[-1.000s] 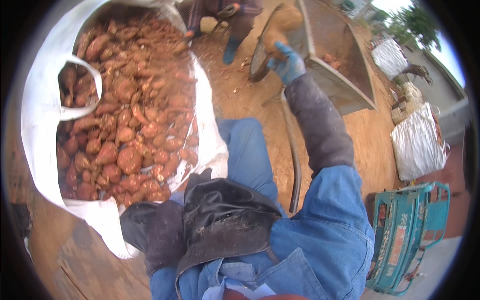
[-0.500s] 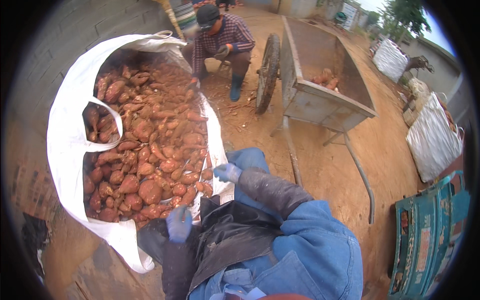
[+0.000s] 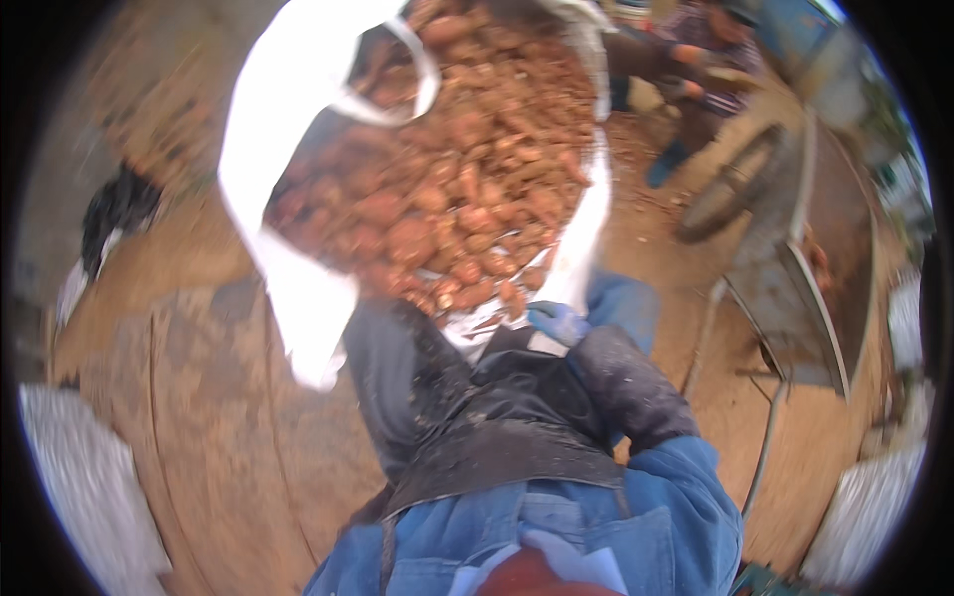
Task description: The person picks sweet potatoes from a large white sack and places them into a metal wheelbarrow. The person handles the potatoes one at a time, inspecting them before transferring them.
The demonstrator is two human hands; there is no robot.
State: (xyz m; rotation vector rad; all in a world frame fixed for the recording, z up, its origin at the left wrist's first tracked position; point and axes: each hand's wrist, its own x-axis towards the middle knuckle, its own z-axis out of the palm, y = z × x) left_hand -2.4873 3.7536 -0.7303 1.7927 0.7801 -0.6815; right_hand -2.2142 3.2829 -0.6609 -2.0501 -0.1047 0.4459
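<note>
My right hand (image 3: 559,323), in a blue glove, is at the near edge of a big white woven sack (image 3: 586,223). Its fingers look curled closed; what they hold, if anything, is too blurred to make out. Just beyond the fingertips lies a reddish sweet potato (image 3: 512,298). The opened sack is heaped with sweet potatoes (image 3: 447,209), soil clinging to them, and a white strap loop (image 3: 427,74) lies over the heap. My left hand is out of view. A black apron (image 3: 517,437) covers my lap, right up against the sack.
Beyond the sack, at far right, a person (image 3: 711,60) sits bent forward. A metal handcart (image 3: 795,298) with a wheel stands at right. Another white sack (image 3: 89,477) is at left, and a black bag (image 3: 119,209) lies on the ground.
The view has swung left and down, so sack, person and cart appear farther right. My left hand, earlier beside the sack's near edge, has left view. My right hand remains near the sack.
</note>
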